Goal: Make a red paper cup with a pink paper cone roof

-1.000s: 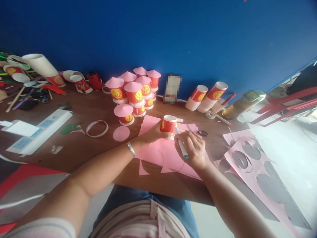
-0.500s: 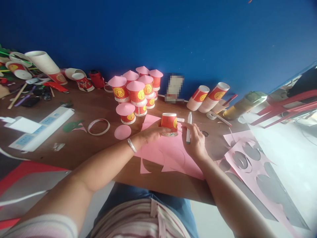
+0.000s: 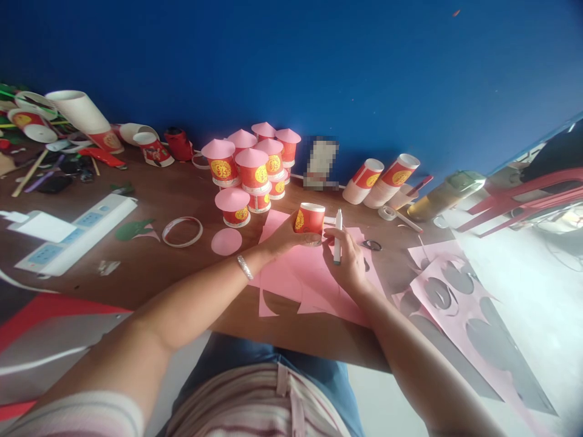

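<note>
My left hand [image 3: 288,237] grips a red paper cup [image 3: 311,218] with a gold print, bottom end up, above pink paper sheets [image 3: 291,273]. In my right hand [image 3: 348,261] is a white marker [image 3: 337,237], its uncapped-looking tip pointing up and away from the cup. The fingers of that hand are close to the cup's right side; I cannot tell whether they touch it. To the left stand several red cups topped with pink paper cones [image 3: 252,159]. A pink paper disc [image 3: 226,241] lies flat near my left wrist.
Stacked paper cups [image 3: 395,176] lean at the back right, beside a tape roll [image 3: 387,212] and a bottle [image 3: 449,194]. A power strip [image 3: 82,233] and a cardboard ring [image 3: 182,232] lie left. Cut pink scraps [image 3: 437,297] cover the right side; scissor handles [image 3: 372,244] show near my right hand.
The cup has turned in my left hand, so its gold print now faces left. My right hand has moved left with the marker, closer to the cup.
</note>
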### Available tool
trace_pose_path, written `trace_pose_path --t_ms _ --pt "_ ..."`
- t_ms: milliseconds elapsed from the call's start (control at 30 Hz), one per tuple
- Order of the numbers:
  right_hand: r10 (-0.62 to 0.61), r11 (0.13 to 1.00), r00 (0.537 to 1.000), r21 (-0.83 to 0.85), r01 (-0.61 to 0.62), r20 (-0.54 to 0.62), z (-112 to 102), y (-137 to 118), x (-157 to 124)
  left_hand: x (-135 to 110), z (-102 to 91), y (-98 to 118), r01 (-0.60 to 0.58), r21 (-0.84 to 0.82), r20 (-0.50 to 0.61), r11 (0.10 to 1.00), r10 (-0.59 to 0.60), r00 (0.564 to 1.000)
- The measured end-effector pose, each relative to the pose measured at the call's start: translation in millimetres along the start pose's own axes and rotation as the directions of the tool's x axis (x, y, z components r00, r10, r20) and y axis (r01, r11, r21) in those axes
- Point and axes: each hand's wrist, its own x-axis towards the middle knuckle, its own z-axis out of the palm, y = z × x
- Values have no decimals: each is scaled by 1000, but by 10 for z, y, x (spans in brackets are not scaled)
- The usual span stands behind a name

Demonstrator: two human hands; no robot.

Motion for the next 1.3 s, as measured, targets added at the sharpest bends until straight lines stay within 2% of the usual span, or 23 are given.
trace_pose_path --t_ms 200,400,600,767,867,1000,1067,1167,1300 --pt "-13 998 999 63 12 31 23 -40 -12 -11 14 8 30 10 -57 1000 -29 998" --pt "15 1000 1000 10 -15 13 43 -5 -37 -43 6 25 17 -5 60 1000 -17 998" --pt "39 999 999 -34 -40 -17 55 42 -32 -11 -84 -95 -19 -138 62 990 28 998" --pt "70 997 997 -11 -70 -18 64 101 -25 18 -168 -189 6 -204 20 979 -2 1000" --pt "107 994 994 11 -107 -4 72 137 -39 10 -178 -185 20 -180 43 983 -13 999" --pt "120 992 993 -22 -120 -10 87 156 -52 -13 -119 -92 -11 -71 29 997 13 999" --pt "118 992 993 -41 -119 -22 89 157 -50 -22 -68 -27 -32 -6 1 999 32 999" --pt "106 994 994 -28 -107 -30 83 148 -39 -21 -8 28 -42 60 -99 997 48 994" --pt "100 995 995 27 -100 -5 74 109 -28 6 -11 -34 -22 54 -151 998 30 988"
